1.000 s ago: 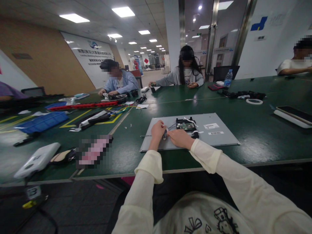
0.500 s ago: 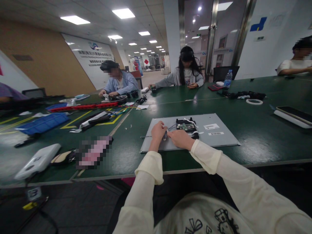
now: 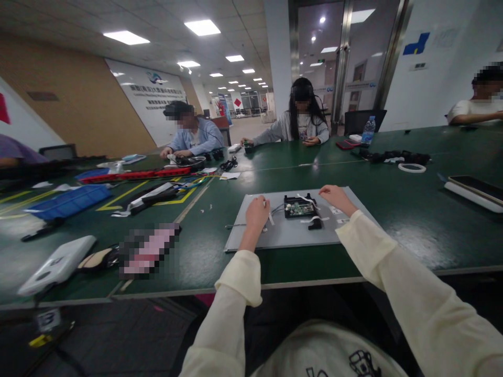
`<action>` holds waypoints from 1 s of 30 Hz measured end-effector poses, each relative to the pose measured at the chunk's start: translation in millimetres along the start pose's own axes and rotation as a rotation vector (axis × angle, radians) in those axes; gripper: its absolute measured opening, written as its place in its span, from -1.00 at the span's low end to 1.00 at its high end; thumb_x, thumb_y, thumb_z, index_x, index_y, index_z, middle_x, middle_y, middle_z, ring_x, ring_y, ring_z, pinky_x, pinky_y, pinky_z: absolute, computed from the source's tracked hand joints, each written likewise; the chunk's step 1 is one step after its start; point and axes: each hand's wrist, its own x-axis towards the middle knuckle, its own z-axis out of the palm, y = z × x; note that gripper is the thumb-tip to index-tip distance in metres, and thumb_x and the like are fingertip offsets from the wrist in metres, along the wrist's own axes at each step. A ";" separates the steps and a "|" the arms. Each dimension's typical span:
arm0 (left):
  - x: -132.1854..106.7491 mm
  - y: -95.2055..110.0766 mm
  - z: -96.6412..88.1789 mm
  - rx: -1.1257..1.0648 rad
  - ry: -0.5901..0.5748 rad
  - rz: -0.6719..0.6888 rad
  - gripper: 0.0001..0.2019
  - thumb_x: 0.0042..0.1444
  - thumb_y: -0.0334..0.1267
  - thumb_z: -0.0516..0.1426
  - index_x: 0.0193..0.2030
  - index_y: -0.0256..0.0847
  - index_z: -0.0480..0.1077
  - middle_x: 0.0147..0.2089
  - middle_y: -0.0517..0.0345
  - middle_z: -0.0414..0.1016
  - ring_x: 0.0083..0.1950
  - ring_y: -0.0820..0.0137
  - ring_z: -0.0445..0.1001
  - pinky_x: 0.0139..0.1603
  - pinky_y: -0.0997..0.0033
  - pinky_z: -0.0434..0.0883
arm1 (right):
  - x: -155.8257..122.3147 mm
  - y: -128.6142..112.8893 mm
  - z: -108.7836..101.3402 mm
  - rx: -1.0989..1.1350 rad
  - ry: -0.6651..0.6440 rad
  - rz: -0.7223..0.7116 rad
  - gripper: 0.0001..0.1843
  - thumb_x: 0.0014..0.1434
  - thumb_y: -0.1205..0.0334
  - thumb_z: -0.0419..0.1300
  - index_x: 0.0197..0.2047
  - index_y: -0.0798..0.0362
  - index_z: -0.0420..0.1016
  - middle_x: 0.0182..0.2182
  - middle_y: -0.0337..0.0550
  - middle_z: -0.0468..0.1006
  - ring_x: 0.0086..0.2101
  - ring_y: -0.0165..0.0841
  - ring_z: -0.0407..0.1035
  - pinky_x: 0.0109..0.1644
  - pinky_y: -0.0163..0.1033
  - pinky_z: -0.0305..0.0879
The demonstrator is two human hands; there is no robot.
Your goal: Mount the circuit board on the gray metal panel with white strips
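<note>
A flat grey panel point(image 3: 283, 240) lies on the table before me, with a green circuit board point(image 3: 298, 208) in a black frame on it. A thin grey cable point(image 3: 278, 208) runs from the board leftward to my left hand point(image 3: 257, 213). Its fingers are curled closed over the cable on the panel's left part. Short white tape strips point(image 3: 271, 219) stick out beside these fingers, and another strip point(image 3: 305, 197) lies across the board. My right hand point(image 3: 337, 198) is raised over the panel, right of the board, fingertips pinched together; what they hold, if anything, is too small to make out.
On the left are a blue basket point(image 3: 70, 200), a white device point(image 3: 57, 264) and a blurred pink item point(image 3: 151, 250). A tape roll point(image 3: 412, 168), a bottle point(image 3: 368, 131) and a phone point(image 3: 475, 187) lie or stand to the right. Several people sit around the table point(image 3: 393, 251).
My right hand has moved away from my left, to the right and farther back past the circuit board. My left hand has stayed at the cable. White strips now show beside it.
</note>
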 end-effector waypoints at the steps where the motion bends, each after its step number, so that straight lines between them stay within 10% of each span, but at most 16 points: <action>1: 2.0 5.5 -2.7 0.011 0.026 0.029 -0.73 0.31 -0.19 -0.07 -0.08 -0.20 0.40 -0.10 -0.03 0.50 -0.07 0.29 0.46 -0.10 0.39 0.33 | 0.1 6.5 3.0 0.010 -0.024 0.011 -0.77 0.17 0.30 0.11 -0.21 0.13 0.59 -0.18 -0.08 0.61 -0.15 -0.31 0.45 -0.06 -0.34 0.24; 13: 57.5 119.7 23.1 0.027 -0.151 0.132 -0.65 0.25 -0.12 0.00 -0.04 -0.31 0.45 0.02 -0.20 0.47 0.12 0.10 0.38 0.07 0.16 0.34 | -0.7 11.8 25.7 -0.047 -0.126 -0.018 -0.74 0.15 0.26 0.15 -0.14 0.14 0.59 -0.18 -0.06 0.60 -0.17 -0.33 0.44 -0.12 -0.36 0.23; 30: 83.8 115.1 56.0 -0.143 -0.348 -0.049 -0.74 0.05 -0.33 0.17 -0.10 -0.27 0.52 -0.01 -0.22 0.55 0.07 0.20 0.49 -0.01 0.37 0.39 | -2.1 8.3 24.0 -0.068 -0.111 -0.061 -0.77 0.20 0.26 0.12 -0.16 0.14 0.55 -0.22 -0.06 0.58 -0.20 -0.34 0.42 -0.15 -0.36 0.21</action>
